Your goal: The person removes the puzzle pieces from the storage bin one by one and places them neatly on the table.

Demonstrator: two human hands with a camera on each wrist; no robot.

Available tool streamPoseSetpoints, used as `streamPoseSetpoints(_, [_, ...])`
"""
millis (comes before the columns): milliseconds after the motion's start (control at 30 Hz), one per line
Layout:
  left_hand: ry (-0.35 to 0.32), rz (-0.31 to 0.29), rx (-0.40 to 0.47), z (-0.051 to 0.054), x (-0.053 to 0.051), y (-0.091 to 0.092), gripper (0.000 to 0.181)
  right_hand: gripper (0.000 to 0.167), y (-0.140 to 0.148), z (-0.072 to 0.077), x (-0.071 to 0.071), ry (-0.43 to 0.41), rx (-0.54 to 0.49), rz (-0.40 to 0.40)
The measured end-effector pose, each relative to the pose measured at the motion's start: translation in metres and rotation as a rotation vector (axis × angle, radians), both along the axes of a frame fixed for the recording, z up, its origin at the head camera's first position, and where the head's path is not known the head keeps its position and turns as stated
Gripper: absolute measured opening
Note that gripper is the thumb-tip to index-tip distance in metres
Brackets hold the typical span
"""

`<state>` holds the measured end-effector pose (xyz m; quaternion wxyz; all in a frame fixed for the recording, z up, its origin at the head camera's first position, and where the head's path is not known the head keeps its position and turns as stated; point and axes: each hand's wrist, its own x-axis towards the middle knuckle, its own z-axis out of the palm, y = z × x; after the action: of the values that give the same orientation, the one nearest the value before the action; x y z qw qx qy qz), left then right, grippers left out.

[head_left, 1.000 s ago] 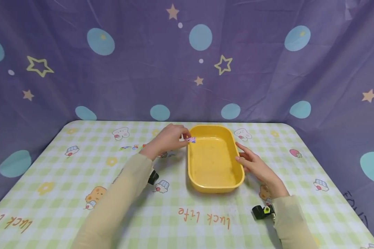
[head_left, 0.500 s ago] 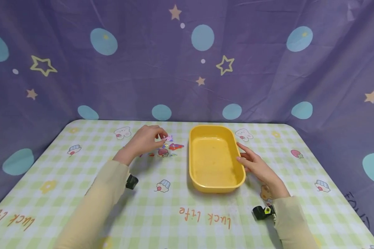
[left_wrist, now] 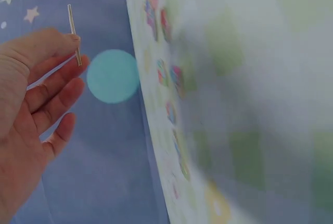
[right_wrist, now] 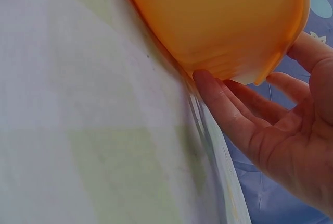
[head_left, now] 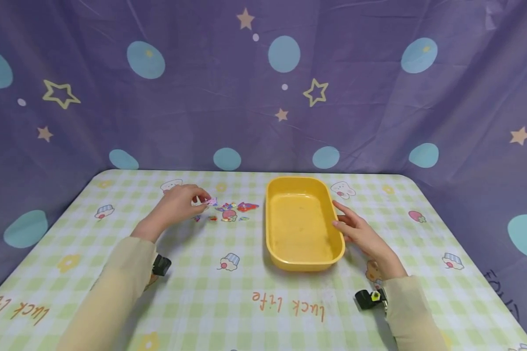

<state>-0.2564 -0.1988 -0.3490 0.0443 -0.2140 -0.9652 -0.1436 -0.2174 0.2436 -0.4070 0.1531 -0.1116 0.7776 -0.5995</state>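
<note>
Over the back left part of the table, my left hand (head_left: 175,207) pinches a small flat pink-and-purple piece (head_left: 212,201) between thumb and fingers. Seen edge-on in the left wrist view, that piece (left_wrist: 71,18) is thin and straight. Just right of the hand lie several small colourful flat pieces (head_left: 226,207) and a larger red one (head_left: 247,207). My right hand (head_left: 369,237) holds the right side of a yellow plastic tray (head_left: 305,267), thumb at the rim. In the right wrist view its fingers (right_wrist: 223,104) reach against the tray's outside, low down.
A green-and-white checked tablecloth (head_left: 202,302) with printed cupcakes and lettering covers the table. Behind it hangs a purple curtain (head_left: 180,107) with stars and blue spots. Black wrist cameras (head_left: 161,264) sit below both hands.
My left hand has moved left from the tray's left rim, carrying the pink-and-purple piece, and the loose pieces are uncovered. The right hand and the tray have stayed in place.
</note>
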Motion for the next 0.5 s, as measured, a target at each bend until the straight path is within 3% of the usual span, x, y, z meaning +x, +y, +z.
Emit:
streamPoseSetpoints(300, [-0.009, 0.033, -0.040, -0.016, 0.006, -0.032, 0.019, 0.063, 0.000, -0.001, -0.001, -0.007, -0.009, -0.001])
streamPoseSetpoints(500, [-0.068, 0.079, -0.042, -0.026, 0.009, -0.050, 0.019, 0.063, 0.000, -0.002, -0.001, -0.008, 0.000, -0.005])
